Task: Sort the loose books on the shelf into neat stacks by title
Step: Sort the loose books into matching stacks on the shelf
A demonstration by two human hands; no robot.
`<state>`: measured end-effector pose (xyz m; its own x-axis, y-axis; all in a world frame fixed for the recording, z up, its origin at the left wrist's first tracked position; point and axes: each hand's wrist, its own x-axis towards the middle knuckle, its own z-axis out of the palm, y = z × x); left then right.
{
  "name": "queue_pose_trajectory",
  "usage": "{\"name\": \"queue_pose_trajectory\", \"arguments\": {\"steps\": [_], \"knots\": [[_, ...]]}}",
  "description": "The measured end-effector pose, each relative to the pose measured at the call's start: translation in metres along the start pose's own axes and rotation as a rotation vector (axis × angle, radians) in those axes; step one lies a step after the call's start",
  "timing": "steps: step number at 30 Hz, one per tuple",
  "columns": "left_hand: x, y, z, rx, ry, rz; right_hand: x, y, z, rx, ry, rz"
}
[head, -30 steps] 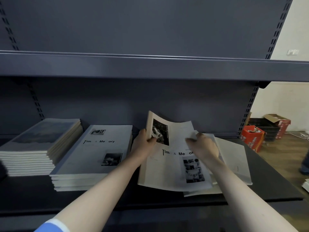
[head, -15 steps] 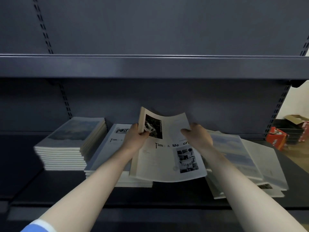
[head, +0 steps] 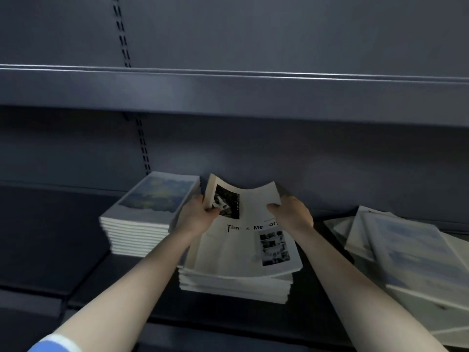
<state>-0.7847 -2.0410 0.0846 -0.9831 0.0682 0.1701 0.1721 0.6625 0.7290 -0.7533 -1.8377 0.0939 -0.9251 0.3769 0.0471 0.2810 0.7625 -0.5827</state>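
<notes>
Bending at its far edge, the book (head: 243, 232) is pinched at both far corners by the left hand (head: 200, 214) and right hand (head: 291, 214), over the middle stack (head: 234, 285) on the shelf (head: 83, 288). Light and floppy, it seems better supported along its sides.

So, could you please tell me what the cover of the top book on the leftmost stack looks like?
The top book has a blurry blue-and-yellow picture on white, seen in the head view.

Dark grey upper shelf board (head: 228, 90), slotted upright (head: 143, 146) in back panel, blue sleeve cuff (head: 54, 345) bottom left.
</notes>
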Motion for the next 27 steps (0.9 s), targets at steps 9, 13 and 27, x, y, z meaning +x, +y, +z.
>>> {"name": "queue_pose_trajectory", "arguments": {"steps": [9,13,27], "knots": [[0.009,-0.012,0.005,0.357,0.029,-0.040,-0.001,-0.002,0.024,-0.114,0.128,0.023],[0.009,-0.016,0.016,0.362,-0.017,0.005,-0.002,-0.001,0.030,-0.122,0.137,0.028],[0.027,-0.017,0.028,0.342,-0.107,0.057,0.008,0.002,0.025,-0.031,0.042,0.041]]}}
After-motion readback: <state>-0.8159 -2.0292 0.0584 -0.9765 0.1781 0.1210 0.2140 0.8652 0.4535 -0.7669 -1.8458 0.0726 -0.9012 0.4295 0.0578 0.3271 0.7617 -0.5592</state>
